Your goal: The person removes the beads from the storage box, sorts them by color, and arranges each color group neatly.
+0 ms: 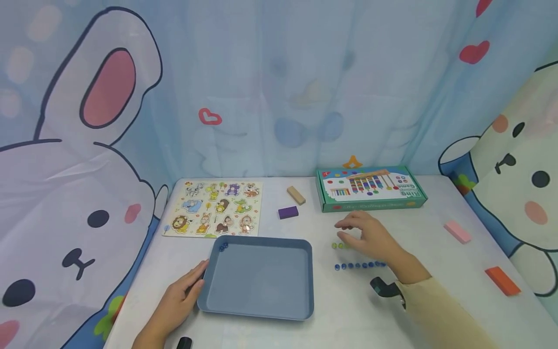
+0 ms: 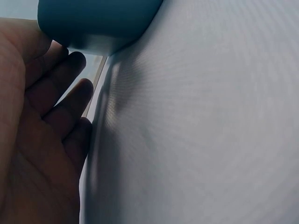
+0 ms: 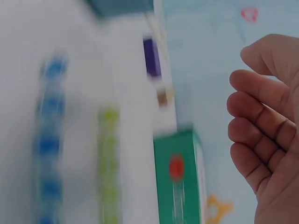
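Observation:
My left hand [image 1: 176,300] rests at the left side of a blue-grey tray [image 1: 258,281], its fingertips right at the rim. In the left wrist view, those fingers are loosely bent beside the tray's corner [image 2: 100,28]. A few small dark blue beads [image 1: 224,247] lie in the tray's far left corner. My right hand [image 1: 370,240] hovers over a row of green beads [image 1: 334,245], partly hiding it, with thumb and fingers apart and nothing between them. Nearer to me runs a row of blue beads [image 1: 357,265]. Both rows look blurred in the right wrist view.
Behind the tray lie an animal picture board [image 1: 213,208], a purple block [image 1: 288,212] and a tan wooden block [image 1: 296,195]. A green game box [image 1: 372,189] stands at the back. Pink [image 1: 457,231] and orange blocks [image 1: 503,281] lie at the right. A curtain [image 1: 287,87] borders the table.

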